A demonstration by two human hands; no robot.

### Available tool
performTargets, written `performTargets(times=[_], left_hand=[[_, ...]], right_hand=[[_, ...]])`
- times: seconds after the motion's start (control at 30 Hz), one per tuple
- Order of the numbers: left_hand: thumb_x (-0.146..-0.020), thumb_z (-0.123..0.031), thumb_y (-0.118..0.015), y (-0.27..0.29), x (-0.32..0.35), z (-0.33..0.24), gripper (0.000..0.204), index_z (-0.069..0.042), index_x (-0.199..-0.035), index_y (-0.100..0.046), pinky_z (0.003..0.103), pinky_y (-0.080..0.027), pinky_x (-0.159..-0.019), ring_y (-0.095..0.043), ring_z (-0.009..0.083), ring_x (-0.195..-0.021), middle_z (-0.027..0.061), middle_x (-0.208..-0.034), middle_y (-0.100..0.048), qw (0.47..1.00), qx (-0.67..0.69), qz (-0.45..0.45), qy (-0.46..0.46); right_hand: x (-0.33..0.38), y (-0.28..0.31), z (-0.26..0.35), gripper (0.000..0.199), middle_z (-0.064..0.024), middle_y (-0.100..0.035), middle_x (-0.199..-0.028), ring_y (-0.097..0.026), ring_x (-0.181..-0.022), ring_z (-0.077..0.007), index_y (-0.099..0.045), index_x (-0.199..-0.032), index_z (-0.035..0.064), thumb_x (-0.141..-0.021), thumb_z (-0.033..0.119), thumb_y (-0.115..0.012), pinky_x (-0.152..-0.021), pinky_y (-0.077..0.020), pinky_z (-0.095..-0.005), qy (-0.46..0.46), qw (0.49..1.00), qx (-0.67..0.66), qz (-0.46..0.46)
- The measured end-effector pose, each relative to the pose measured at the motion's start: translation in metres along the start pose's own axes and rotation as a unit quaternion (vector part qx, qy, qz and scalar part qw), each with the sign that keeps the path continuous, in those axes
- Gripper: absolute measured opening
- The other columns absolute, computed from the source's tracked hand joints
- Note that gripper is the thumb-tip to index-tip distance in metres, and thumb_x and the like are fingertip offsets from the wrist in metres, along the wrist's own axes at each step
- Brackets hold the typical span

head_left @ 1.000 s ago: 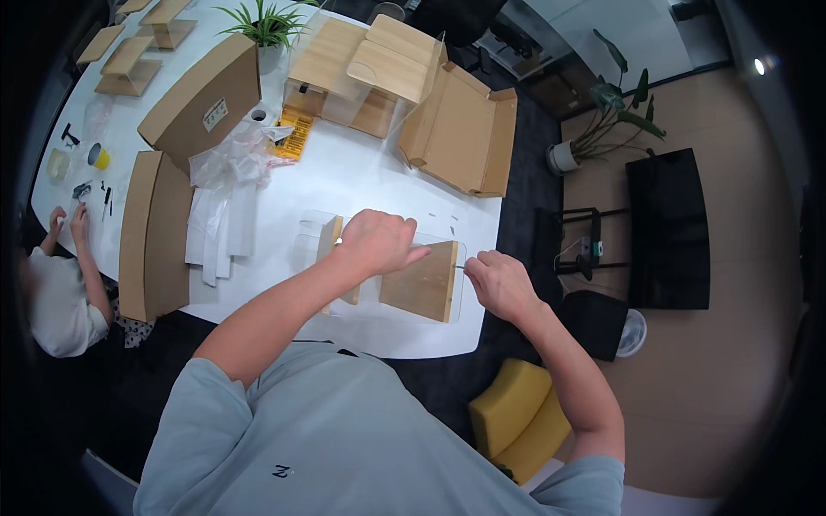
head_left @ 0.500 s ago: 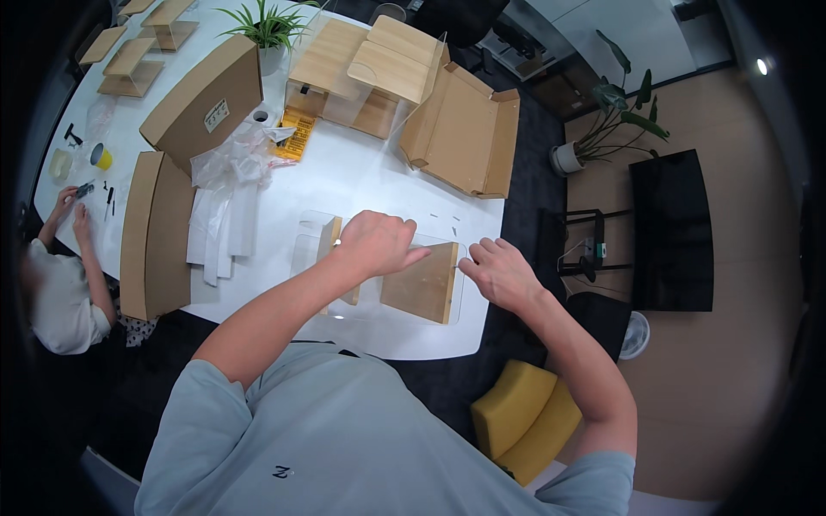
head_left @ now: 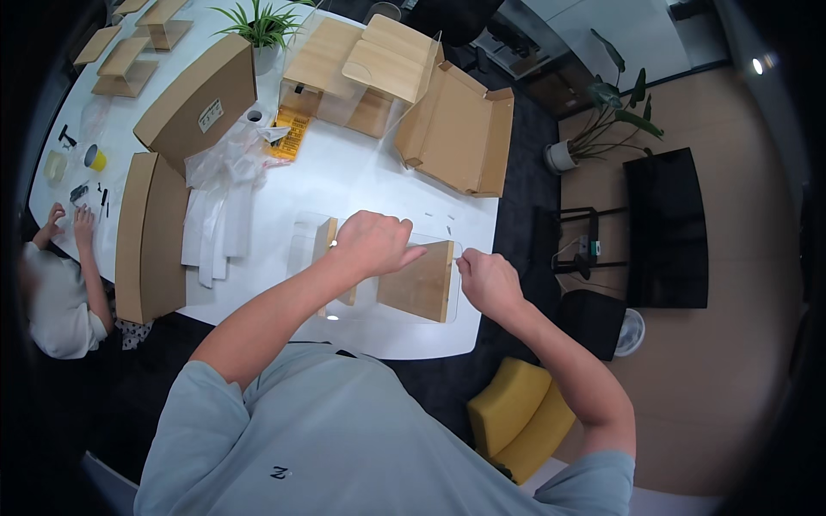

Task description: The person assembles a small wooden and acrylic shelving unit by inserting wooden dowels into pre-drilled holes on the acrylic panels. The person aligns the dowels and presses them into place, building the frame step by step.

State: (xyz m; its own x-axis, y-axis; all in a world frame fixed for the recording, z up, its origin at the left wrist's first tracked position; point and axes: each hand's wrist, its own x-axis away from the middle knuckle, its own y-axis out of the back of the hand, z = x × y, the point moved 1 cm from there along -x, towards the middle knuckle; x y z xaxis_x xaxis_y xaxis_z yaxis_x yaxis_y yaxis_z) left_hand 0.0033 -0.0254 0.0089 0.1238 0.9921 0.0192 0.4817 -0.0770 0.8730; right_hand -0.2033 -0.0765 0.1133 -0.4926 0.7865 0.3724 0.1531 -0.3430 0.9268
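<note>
- The fingers of the left hand [head_left: 372,243] are curled down over the top of a small wooden panel assembly [head_left: 419,282], gripping its upper edge; the right hand [head_left: 486,280] pinches its fingertips together at the assembly's right edge, though what they hold is too small to tell.
- The assembly stands on the near part of the white table [head_left: 361,176], with a second, narrower wooden piece [head_left: 324,242] upright just left of the left hand, and a clear plastic sheet [head_left: 301,249] beneath.
- Further left lie crumpled white wrapping [head_left: 219,193] and two long cardboard boxes [head_left: 151,236].
- At the far side sit an open cardboard box [head_left: 460,129], a finished wooden shelf unit [head_left: 361,69] and a potted plant [head_left: 262,26].
- Another person's hands [head_left: 69,225] work at the table's left end.
- A yellow stool [head_left: 520,417] stands on the floor below the right forearm.
</note>
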Motion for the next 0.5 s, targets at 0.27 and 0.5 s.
performTargets(times=[0.27,0.5], left_hand=[[-0.101,-0.064,-0.061,0.005,0.001,-0.002,0.06,-0.006,-0.089,-0.074,0.044,-0.061,-0.065,-0.076,0.0321,-0.072,0.0123,-0.076,-0.076,1.0,0.001,-0.001,-0.003],[-0.101,-0.063,-0.062,0.005,0.002,-0.002,0.059,-0.006,-0.089,-0.074,0.045,-0.061,-0.065,-0.076,0.0321,-0.072,0.0124,-0.076,-0.076,1.0,-0.006,0.001,0.001]], right_hand=[[-0.001,0.007,-0.033,0.015,-0.0114,-0.07,-0.08,-0.071,-0.081,-0.0328,-0.069,-0.092,0.0054,-0.101,0.017,-0.067,-0.071,-0.0573,-0.0461,0.22,0.967,0.116,-0.049],[-0.003,-0.004,-0.033,0.013,-0.0096,-0.067,-0.078,-0.069,-0.08,-0.0296,-0.069,-0.09,0.0058,-0.099,0.016,-0.069,-0.073,-0.0569,-0.0438,0.263,0.955,0.127,-0.06]])
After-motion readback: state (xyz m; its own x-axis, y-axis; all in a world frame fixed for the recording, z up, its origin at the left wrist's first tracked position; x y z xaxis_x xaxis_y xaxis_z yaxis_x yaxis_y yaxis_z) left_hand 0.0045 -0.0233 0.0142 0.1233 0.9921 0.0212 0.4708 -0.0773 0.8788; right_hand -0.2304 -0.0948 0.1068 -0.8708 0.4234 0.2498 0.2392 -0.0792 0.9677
